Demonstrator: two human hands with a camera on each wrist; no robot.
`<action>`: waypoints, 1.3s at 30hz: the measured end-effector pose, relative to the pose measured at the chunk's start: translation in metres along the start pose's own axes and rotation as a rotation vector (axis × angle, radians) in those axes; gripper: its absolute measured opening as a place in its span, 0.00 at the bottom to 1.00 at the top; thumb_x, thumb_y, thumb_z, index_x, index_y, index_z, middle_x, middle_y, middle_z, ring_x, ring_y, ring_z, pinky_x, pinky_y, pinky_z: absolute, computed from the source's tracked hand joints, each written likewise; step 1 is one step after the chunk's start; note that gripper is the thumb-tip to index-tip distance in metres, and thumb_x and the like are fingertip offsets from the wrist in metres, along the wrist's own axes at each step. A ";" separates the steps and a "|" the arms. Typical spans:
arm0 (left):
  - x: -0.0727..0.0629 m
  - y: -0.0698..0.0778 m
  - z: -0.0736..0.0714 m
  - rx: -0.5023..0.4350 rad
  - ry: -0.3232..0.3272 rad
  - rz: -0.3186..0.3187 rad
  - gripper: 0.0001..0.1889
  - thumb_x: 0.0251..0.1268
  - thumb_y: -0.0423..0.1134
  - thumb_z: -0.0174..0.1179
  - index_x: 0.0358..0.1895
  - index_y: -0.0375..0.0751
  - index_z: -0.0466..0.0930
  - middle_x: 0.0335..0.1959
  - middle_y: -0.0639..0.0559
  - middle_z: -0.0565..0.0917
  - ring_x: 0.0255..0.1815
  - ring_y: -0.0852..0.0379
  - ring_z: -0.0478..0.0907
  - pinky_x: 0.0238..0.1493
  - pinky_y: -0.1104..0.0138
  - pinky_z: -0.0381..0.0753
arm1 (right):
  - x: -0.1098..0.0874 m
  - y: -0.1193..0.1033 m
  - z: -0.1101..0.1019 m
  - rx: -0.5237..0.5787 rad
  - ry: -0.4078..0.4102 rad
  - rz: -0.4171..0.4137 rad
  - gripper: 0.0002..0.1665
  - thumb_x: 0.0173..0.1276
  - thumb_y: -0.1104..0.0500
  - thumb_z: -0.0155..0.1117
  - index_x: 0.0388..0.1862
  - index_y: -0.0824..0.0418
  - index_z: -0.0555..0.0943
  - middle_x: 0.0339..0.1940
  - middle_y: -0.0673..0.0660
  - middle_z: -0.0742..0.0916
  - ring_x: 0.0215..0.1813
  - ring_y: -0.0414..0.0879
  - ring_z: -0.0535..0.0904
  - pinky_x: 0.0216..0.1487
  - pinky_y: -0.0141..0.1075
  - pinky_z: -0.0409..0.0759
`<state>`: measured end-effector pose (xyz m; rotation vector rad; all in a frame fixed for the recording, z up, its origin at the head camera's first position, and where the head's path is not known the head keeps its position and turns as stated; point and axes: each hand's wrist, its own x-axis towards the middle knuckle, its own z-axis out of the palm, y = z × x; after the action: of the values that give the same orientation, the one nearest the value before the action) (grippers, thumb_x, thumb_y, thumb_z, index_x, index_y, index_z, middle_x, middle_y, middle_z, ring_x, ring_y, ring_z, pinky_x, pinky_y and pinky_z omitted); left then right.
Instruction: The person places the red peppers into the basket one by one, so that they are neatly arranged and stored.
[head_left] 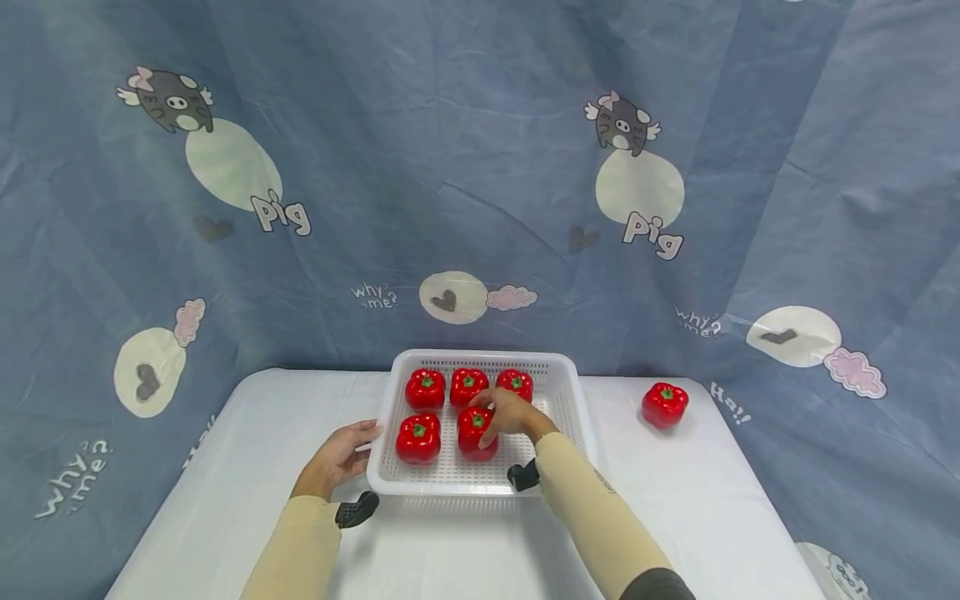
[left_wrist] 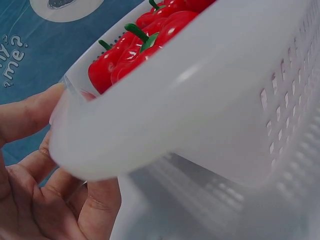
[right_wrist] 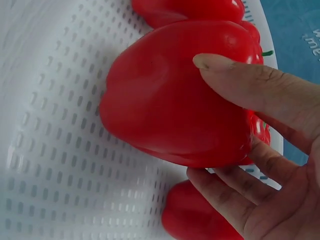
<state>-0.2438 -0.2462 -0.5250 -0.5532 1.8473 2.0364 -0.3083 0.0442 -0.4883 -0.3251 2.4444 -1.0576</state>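
A white perforated plastic basket (head_left: 558, 417) holds several shiny red bell peppers with green stems, in two rows. My left hand (head_left: 347, 452) grips the basket's left rim, thumb at the top edge and fingers beneath it in the left wrist view. Inside the basket, my right hand (head_left: 510, 414) holds the front-row bell pepper (right_wrist: 175, 95) between thumb and fingers. Left of it sits another bell pepper (head_left: 418, 439). Behind are a back-left bell pepper (head_left: 425, 390), a middle one (head_left: 467, 385) and a right one (head_left: 517, 382), partly covered by my right hand.
One more bell pepper (head_left: 664, 405) stands alone on the white table (head_left: 630, 475), right of the basket. A blue curtain (head_left: 480, 208) printed with pigs hangs behind the table's back edge. Dark wrist-camera mounts sit at both cuffs, near the basket's front rim.
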 end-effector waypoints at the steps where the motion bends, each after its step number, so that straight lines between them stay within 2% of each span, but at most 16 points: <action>1: 0.001 0.000 0.000 -0.003 0.004 -0.001 0.28 0.68 0.41 0.59 0.68 0.35 0.65 0.66 0.34 0.67 0.51 0.44 0.79 0.49 0.52 0.82 | 0.000 0.000 0.000 -0.001 -0.002 -0.002 0.34 0.43 0.67 0.80 0.52 0.53 0.81 0.52 0.55 0.80 0.58 0.53 0.72 0.56 0.50 0.79; 10: 0.003 -0.001 -0.001 -0.005 0.008 -0.005 0.28 0.67 0.40 0.59 0.68 0.35 0.65 0.67 0.34 0.67 0.54 0.42 0.77 0.50 0.52 0.81 | 0.001 0.001 0.000 -0.029 -0.026 0.010 0.35 0.43 0.66 0.80 0.53 0.52 0.80 0.53 0.55 0.80 0.60 0.53 0.71 0.57 0.51 0.78; 18: 0.003 -0.002 0.000 -0.017 0.004 0.016 0.27 0.68 0.39 0.59 0.67 0.33 0.66 0.63 0.35 0.71 0.46 0.48 0.81 0.48 0.53 0.82 | 0.005 0.004 0.003 -0.099 -0.006 -0.045 0.36 0.42 0.65 0.82 0.52 0.51 0.79 0.54 0.55 0.80 0.59 0.52 0.72 0.57 0.49 0.78; 22: 0.002 -0.002 0.000 -0.017 -0.003 0.022 0.27 0.68 0.39 0.59 0.67 0.32 0.65 0.63 0.34 0.71 0.46 0.48 0.82 0.47 0.53 0.83 | 0.006 0.003 0.005 -0.123 -0.009 -0.054 0.36 0.42 0.62 0.83 0.53 0.51 0.79 0.54 0.56 0.81 0.59 0.52 0.73 0.58 0.49 0.77; 32: 0.001 -0.001 0.001 -0.002 0.001 0.013 0.28 0.68 0.41 0.59 0.68 0.35 0.65 0.65 0.34 0.69 0.47 0.47 0.81 0.48 0.54 0.82 | 0.003 0.005 0.004 -0.100 -0.056 -0.035 0.35 0.43 0.61 0.82 0.52 0.48 0.78 0.52 0.52 0.80 0.58 0.50 0.72 0.56 0.48 0.78; 39: 0.003 -0.001 0.001 -0.003 0.000 0.006 0.28 0.68 0.41 0.59 0.68 0.35 0.65 0.65 0.34 0.69 0.48 0.47 0.80 0.50 0.53 0.82 | 0.004 0.004 0.002 -0.075 -0.072 -0.063 0.35 0.43 0.60 0.82 0.53 0.49 0.78 0.51 0.52 0.80 0.55 0.49 0.73 0.54 0.46 0.79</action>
<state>-0.2462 -0.2449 -0.5269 -0.5489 1.8478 2.0435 -0.3105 0.0443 -0.4935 -0.4592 2.4281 -0.9645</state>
